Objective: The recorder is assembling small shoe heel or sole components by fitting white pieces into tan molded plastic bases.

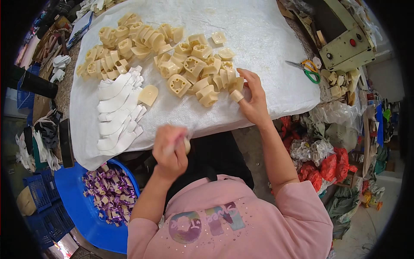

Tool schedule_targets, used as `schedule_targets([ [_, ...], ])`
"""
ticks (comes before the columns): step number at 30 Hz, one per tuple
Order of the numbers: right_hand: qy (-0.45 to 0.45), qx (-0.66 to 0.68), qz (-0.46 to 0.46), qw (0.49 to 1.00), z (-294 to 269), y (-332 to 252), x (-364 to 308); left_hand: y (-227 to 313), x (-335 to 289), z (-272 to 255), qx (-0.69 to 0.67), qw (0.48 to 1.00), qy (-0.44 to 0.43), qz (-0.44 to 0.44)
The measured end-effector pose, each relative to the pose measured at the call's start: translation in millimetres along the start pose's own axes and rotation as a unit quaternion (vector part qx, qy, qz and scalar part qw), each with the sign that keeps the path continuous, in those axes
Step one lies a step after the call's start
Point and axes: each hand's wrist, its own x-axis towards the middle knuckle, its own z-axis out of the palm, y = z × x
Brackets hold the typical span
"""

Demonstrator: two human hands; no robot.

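Cream plastic shoe heels (194, 64) lie heaped across the white-covered table, some showing hollow ends with holes. At the heap's right end, my right hand (255, 103) has its thumb and fingers around a shoe heel (235, 84); a beige wrap covers the thumb tip. My left hand (170, 149) is closed in front of the table edge and smeared by motion. A rounded cream edge (186, 146), matching the shoe heels, shows beside its fingers. Left of centre, white cut strips (118, 112) lie overlapping in a stack. A single shoe heel (148, 95) rests against them.
Below the table's left edge stands a blue tub (71, 190) holding many purple-and-cream pieces (110, 194). Scissors (308, 71) with orange and green handles lie at the right. Beyond them is a greenish control box (351, 49). Red and clear plastic bags (330, 164) crowd the right side.
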Motion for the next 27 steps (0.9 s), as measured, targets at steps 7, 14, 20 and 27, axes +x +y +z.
schedule_targets([
  [7, 0.098, -0.181, 0.012, 0.979, 8.6, 0.5, -9.5, -34.1, 35.5, 25.0, 0.148, 0.988, 0.044, -0.008],
  [14, 0.163, -0.106, -0.014, 0.981, -2.4, -10.0, -21.0, -19.8, 6.7, -5.1, -0.266, 0.896, 0.119, -0.335],
  [20, 0.082, -0.159, -0.035, 0.983, 8.4, -17.2, -35.2, 8.8, -1.4, -20.6, -0.421, 0.811, 0.152, -0.378],
  [27, 0.069, -0.115, -0.032, 0.990, -1.4, -19.8, -38.7, 18.6, -11.4, -20.6, -0.498, 0.757, 0.136, -0.400],
])
